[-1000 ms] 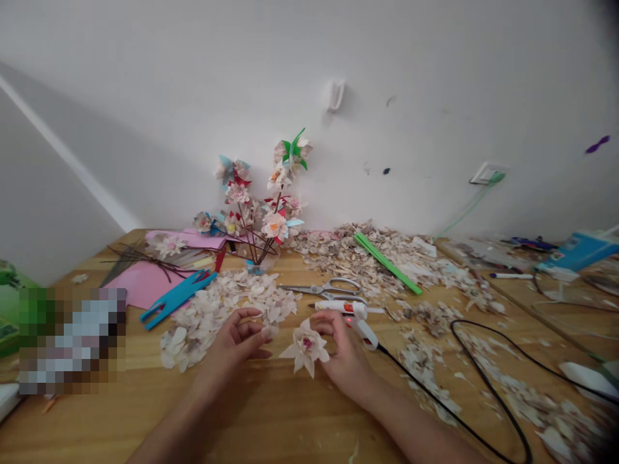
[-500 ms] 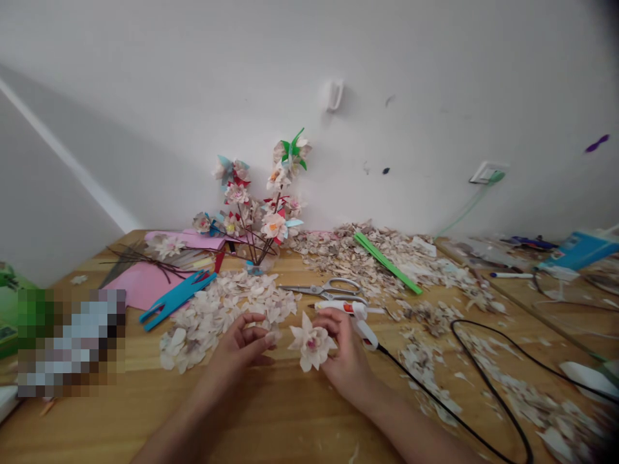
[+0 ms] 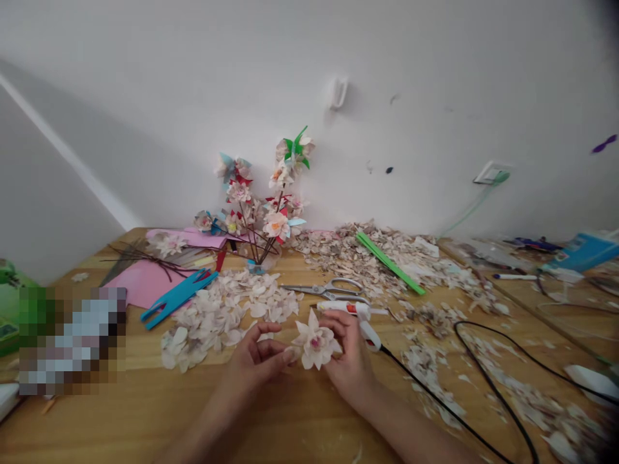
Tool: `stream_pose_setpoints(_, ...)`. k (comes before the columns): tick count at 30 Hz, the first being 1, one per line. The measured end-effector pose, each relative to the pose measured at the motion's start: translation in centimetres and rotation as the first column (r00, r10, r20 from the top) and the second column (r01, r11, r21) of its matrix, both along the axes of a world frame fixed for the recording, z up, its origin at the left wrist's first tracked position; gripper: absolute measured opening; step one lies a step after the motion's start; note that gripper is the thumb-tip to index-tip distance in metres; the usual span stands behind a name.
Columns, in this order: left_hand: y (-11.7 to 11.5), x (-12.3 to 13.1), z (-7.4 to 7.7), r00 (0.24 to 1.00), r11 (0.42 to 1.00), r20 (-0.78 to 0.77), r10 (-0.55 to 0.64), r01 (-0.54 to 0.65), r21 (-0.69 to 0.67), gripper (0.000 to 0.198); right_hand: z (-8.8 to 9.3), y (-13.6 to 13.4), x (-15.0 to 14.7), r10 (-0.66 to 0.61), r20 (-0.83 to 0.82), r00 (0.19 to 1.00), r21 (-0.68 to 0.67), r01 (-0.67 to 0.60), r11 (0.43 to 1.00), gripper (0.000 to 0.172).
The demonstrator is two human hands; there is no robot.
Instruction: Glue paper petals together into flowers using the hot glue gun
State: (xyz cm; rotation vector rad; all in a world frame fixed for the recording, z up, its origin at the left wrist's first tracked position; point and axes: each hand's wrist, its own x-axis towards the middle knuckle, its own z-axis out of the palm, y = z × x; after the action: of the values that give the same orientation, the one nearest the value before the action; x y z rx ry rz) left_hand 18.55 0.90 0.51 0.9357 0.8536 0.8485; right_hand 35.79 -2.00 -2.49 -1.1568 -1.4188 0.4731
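White petal flower (image 3: 315, 343) hangs above the tabletop (image 3: 278, 422) in my right hand (image 3: 352, 364), grasped from its right side, presumably to spare its open face, while my left hand (image 3: 258, 361) curls beside it, pinching or not I can't tell remotely.

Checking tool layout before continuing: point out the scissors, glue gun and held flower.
Scissors (image 3: 320, 292), head view: on the metal near the pivot.
Glue gun (image 3: 362, 310), head view: on its white body.
Flower (image 3: 316, 342), head view: on its pink centre.
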Motion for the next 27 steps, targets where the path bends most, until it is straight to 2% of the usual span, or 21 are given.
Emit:
stream_pose_setpoints(8,-0.6,0.1,1.5,1.000,0.999,0.017,0.012,-0.011,-0.039,0.051,-0.8,0.0,-0.3,0.018,-0.026,0.999,0.021,-0.017,1.000,0.048)
stream_pose_setpoints(16,-0.6,0.1,1.6,1.000,0.995,0.022,0.018,-0.016,-0.098,0.053,-0.4,-0.2,-0.5,-0.003,0.039,0.999,0.048,0.001,0.999,0.046)
stream_pose_setpoints(27,-0.8,0.1,1.7,0.999,0.995,0.040,0.010,-0.006,-0.103,0.051,-0.1,-0.1,-0.6,-0.005,0.048,0.999,0.036,0.003,0.999,0.042)
